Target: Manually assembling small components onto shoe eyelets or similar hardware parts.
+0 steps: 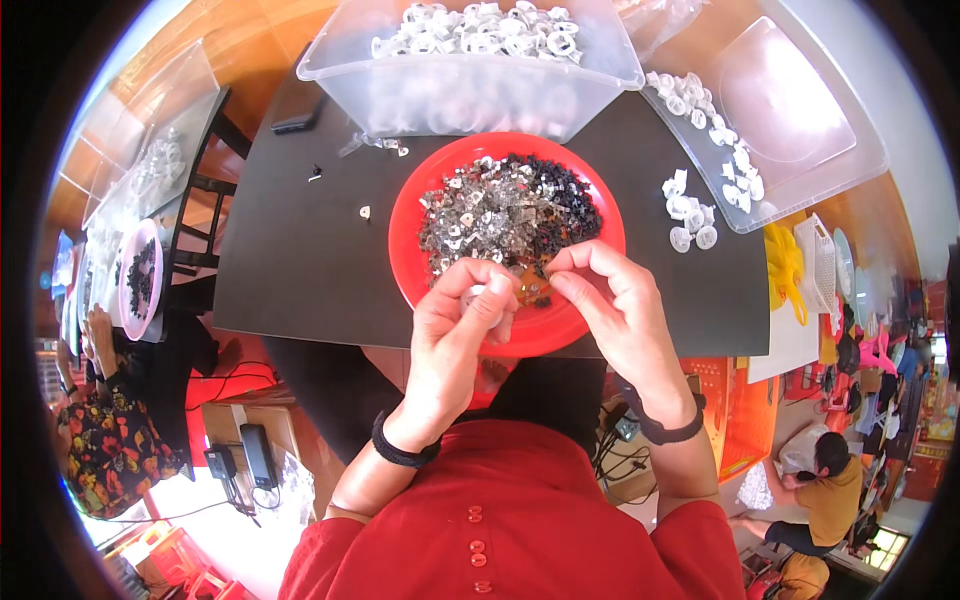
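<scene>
Both my hands are held over the near side of a red round tray (403, 250). My left hand (462, 305) is closed around a small white plastic part (470, 296), mostly hidden by the fingers. To its right, thumb and forefinger of my right hand (610, 295) are pinched together; what sits between them is too small to make out. In the tray lie a heap of small clear and metallic pieces (470, 215) and, on its right side, a heap of small black pieces (575, 200). Some amber-coloured bits (530, 285) show between my hands.
Behind the tray stands a clear plastic bin (470, 95) full of white ring-shaped parts. On the right, a tilted clear lid (800, 120) holds more, with several loose white parts (688, 212) beside it. A dark phone-like object (298, 118) lies far left. Other people sit at both sides.
</scene>
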`<state>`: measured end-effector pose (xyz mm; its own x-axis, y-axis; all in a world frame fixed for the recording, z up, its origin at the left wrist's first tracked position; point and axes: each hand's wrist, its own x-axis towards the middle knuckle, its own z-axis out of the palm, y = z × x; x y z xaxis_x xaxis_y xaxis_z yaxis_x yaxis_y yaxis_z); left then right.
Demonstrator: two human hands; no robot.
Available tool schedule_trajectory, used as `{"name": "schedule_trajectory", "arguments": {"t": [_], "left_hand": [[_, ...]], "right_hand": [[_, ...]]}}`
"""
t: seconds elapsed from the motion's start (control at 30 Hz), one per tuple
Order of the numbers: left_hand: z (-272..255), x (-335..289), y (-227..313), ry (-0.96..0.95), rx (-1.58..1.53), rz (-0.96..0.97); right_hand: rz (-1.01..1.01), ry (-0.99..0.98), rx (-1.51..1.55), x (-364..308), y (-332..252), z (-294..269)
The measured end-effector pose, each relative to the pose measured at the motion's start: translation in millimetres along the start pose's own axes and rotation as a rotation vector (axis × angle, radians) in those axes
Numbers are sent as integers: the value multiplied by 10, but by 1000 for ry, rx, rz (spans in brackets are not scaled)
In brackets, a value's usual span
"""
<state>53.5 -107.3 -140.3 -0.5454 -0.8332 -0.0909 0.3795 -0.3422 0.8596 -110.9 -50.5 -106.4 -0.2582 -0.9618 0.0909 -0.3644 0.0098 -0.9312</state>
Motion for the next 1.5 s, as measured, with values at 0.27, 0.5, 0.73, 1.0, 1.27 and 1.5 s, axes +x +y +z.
{"name": "schedule_trajectory", "arguments": {"t": [0.27,0.5,0.73,1.0,1.27,1.5], "left_hand": [[113,56,1,-68,101,-133],[139,-16,61,6,172,2],[210,9,-16,-80,450,213],[78,5,-65,-103,259,110],[154,-28,-153,-168,293,200],[123,12,-107,-208,-285,27]], "right_hand": [[67,-41,443,1,21,8],[43,27,125,-13,-112,14],[3,46,45,-128,-44,-56],[122,23,105,-168,-125,71],[-107,119,-123,-147,27,155],[-52,164,-64,-139,-23,140]]}}
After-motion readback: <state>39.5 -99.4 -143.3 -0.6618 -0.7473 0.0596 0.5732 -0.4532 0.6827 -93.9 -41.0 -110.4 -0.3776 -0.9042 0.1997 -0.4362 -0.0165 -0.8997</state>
